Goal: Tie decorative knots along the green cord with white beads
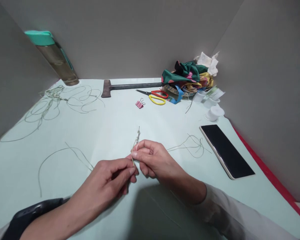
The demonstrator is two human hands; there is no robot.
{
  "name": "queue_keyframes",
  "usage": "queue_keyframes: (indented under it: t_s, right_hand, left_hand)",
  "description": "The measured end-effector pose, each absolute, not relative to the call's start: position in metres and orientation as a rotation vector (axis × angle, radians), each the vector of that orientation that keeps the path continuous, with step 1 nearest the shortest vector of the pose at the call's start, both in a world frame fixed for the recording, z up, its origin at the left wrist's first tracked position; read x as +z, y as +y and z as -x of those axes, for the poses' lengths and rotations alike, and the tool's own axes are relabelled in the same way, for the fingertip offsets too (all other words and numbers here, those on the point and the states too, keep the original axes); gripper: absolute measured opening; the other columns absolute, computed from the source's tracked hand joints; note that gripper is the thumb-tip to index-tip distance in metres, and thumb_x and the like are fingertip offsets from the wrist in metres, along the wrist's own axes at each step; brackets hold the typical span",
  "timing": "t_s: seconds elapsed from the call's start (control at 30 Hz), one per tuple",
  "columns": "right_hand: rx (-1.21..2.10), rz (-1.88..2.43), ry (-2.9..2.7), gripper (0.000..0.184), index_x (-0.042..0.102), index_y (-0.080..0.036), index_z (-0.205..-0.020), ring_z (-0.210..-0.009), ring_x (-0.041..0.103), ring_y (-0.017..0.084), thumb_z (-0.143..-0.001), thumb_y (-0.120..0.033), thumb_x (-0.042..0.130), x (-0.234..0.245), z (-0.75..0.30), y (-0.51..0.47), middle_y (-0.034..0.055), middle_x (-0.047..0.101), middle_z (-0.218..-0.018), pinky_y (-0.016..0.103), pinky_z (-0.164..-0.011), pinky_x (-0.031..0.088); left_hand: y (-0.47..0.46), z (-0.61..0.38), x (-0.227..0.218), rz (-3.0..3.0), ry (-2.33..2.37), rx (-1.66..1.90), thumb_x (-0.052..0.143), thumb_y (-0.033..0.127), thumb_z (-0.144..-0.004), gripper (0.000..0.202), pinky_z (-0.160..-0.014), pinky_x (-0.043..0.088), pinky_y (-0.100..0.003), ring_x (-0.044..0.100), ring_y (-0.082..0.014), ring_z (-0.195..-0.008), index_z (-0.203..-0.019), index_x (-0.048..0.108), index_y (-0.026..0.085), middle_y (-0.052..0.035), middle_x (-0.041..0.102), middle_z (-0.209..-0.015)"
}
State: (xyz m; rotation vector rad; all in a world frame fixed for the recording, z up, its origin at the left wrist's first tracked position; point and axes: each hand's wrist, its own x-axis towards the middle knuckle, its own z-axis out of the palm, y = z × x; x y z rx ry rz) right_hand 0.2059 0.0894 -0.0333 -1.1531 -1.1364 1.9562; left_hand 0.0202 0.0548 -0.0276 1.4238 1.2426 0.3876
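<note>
My left hand [112, 178] and my right hand [152, 158] meet over the middle of the pale green table [110, 123]. Both pinch a thin, knotted piece of pale green cord [137, 140] that sticks up between the fingertips. The left thumb and forefinger close on its lower end, and the right fingers curl round it just above. A dark watch [32, 213] sits on my left wrist. A light sleeve covers my right forearm.
Loose cord lies in a tangle [52, 101] at the far left, and shorter strands [192, 146] lie by the right hand. A phone [226, 150] lies at right. Scissors [155, 96], a pink clip [139, 104], an axe [115, 87], fabric scraps [190, 78] and a bottle [55, 58] line the back.
</note>
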Motion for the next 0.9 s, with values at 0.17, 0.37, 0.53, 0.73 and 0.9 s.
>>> queue_keyframes:
  t_s: [0.17,0.37,0.53,0.73,0.9]
  right_hand:
    - [2.014,1.116,-0.959,0.017,0.055,-0.02,-0.084,-0.043,0.039,0.001,-0.084,-0.028,0.07,-0.035,-0.206,0.092,0.0036,0.076,-0.089,0.018,-0.037,0.018]
    - [2.009,1.126,-0.888,0.015,0.055,-0.02,-0.083,-0.042,0.038,0.003,-0.084,-0.023,0.069,-0.037,-0.206,0.094,-0.0039,0.066,-0.067,0.016,-0.036,0.02]
    - [2.01,1.122,-0.889,0.012,0.055,-0.019,-0.082,-0.04,0.039,0.002,-0.087,-0.016,0.065,-0.036,-0.206,0.095,-0.0023,0.07,-0.071,0.015,-0.035,0.022]
    - [2.009,1.16,-0.911,0.015,0.052,-0.02,-0.08,-0.039,0.038,0.002,-0.089,-0.013,0.063,-0.035,-0.206,0.095,-0.0029,0.069,-0.069,0.016,-0.035,0.021]
    - [1.992,1.205,-0.956,0.018,0.051,-0.021,-0.079,-0.038,0.034,0.003,-0.091,-0.009,0.06,-0.033,-0.206,0.094,-0.0064,0.062,-0.057,0.016,-0.035,0.022]
  left_hand:
    - [0.059,-0.021,-0.028,-1.581,1.18,0.379,0.05,0.046,-0.099,0.042,-0.05,0.03,-0.025,0.04,-0.0127,-0.057,-0.074,0.068,0.018,0.0007,0.052,-0.062]
    - [0.07,-0.015,-0.019,-1.505,1.279,0.516,0.055,0.052,-0.099,0.037,-0.06,0.05,-0.027,0.062,-0.0167,-0.066,-0.086,0.071,0.021,-0.0045,0.071,-0.086]
    - [0.087,-0.016,-0.015,-1.277,1.291,0.571,0.07,0.052,-0.089,0.037,-0.062,0.055,-0.028,0.066,-0.0169,-0.062,-0.107,0.064,0.02,-0.0042,0.075,-0.083]
    - [0.101,-0.024,-0.019,-1.157,1.171,0.481,0.07,0.045,-0.088,0.036,-0.053,0.046,-0.024,0.053,-0.0121,-0.05,-0.112,0.059,0.02,0.0046,0.06,-0.061]
    - [0.107,-0.013,-0.018,-1.163,1.144,0.351,0.075,0.041,-0.085,0.027,-0.044,0.017,-0.021,0.025,-0.0067,-0.049,-0.093,0.068,0.017,0.0066,0.046,-0.061]
